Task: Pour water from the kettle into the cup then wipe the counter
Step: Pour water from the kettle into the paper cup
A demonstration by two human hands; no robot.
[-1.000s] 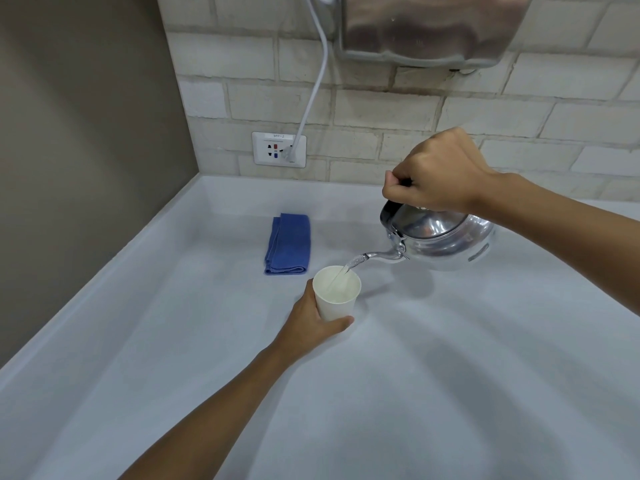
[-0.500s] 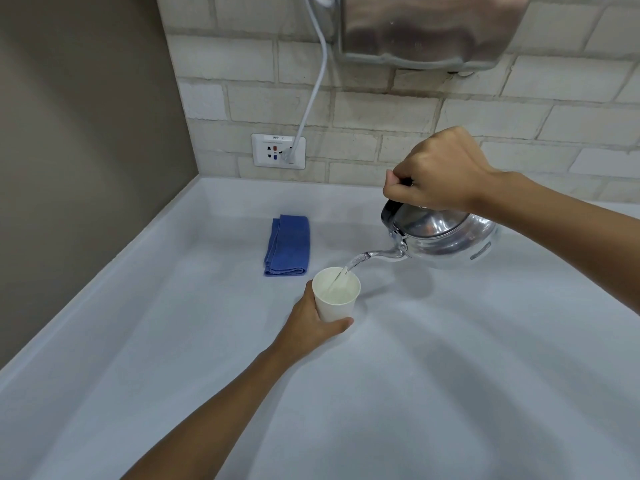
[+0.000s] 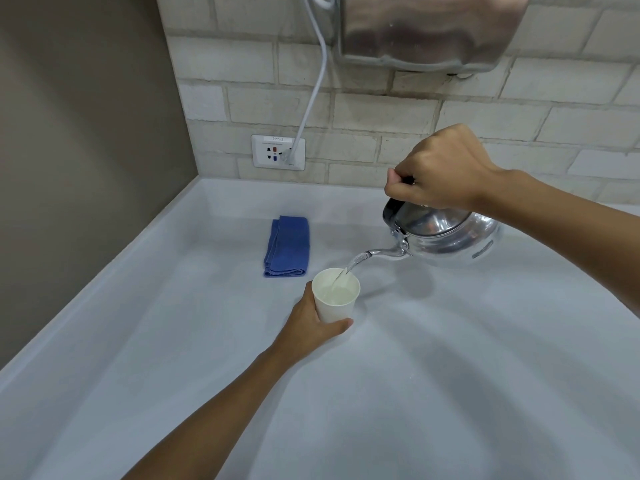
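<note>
Two hands worked: my left hand wrapped the cup on the surface; my right hand gripped the tipped kettle, hiding its handle. The socket label read "9PP-2".

Both forearms bare, no sleeves, rings or watch visible.

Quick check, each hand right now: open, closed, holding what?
Left hand: closed around the cup, steadying it on the counter.
Right hand: closed on the kettle handle, kettle tipped and pouring into the cup.
</note>
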